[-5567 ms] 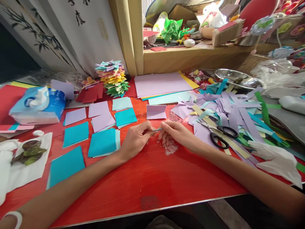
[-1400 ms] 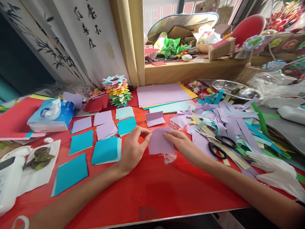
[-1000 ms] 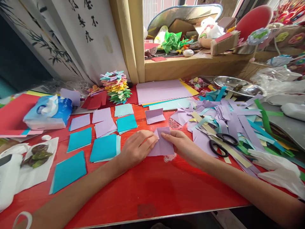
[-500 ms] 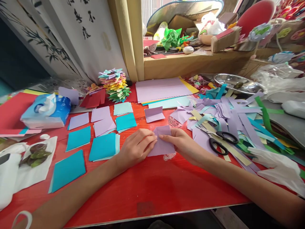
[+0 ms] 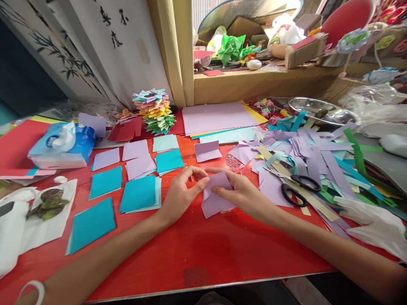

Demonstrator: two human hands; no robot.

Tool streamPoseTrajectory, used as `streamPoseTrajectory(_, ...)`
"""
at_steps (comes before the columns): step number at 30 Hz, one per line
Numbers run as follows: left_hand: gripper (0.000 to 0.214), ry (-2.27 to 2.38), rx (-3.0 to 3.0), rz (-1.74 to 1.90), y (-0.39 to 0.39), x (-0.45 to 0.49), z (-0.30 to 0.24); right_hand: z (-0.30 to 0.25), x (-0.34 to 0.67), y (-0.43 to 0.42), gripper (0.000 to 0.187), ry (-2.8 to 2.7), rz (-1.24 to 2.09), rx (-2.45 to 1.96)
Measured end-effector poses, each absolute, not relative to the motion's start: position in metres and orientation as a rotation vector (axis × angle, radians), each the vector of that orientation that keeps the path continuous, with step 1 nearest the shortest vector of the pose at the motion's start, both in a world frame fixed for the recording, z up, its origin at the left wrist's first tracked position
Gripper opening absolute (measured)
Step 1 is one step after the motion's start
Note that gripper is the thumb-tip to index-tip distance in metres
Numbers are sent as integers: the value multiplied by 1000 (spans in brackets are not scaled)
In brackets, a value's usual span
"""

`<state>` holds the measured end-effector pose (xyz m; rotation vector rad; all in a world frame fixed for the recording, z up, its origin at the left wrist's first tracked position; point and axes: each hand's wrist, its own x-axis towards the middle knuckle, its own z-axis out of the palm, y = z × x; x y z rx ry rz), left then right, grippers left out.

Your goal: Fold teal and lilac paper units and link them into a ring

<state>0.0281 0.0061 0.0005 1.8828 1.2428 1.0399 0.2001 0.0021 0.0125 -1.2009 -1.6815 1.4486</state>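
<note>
A lilac paper square [image 5: 213, 200] lies partly folded on the red table [image 5: 197, 250], held between both hands. My left hand [image 5: 181, 195] pinches its left edge with thumb and forefinger. My right hand [image 5: 243, 192] grips the upper right part, fingers curled over the fold. Just behind them lies another folded lilac piece [image 5: 207, 151]. Black scissors [image 5: 299, 188] rest to the right of my right hand on paper scraps.
Teal squares [image 5: 138, 194] and lilac squares [image 5: 137, 159] lie at left, beside a tissue pack [image 5: 62, 144]. A stack of folded coloured pieces [image 5: 154, 111] and large sheets [image 5: 216, 117] sit at the back. A heap of paper strips [image 5: 318, 156] and a metal bowl [image 5: 321, 111] fill the right.
The hands went from pressing a thin folded piece to holding an opened lilac square. Over the last second its top was folded over and the sheet shifted slightly nearer.
</note>
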Motion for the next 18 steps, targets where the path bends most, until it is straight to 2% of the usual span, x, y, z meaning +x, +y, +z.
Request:
streamPoseTrajectory(3, 19, 1221, 1911, 983, 8, 27, -1, 10, 200, 3, 44, -1694, 1449, -1215)
streamPoseTrajectory(7, 20, 1240, 1887, 995, 8, 27, -2, 7, 201, 7, 22, -1724, 1491, -1227)
streamPoseTrajectory(18, 27, 1271, 1879, 867, 6, 29, 2, 5, 202, 8, 26, -1782, 1345, -1272)
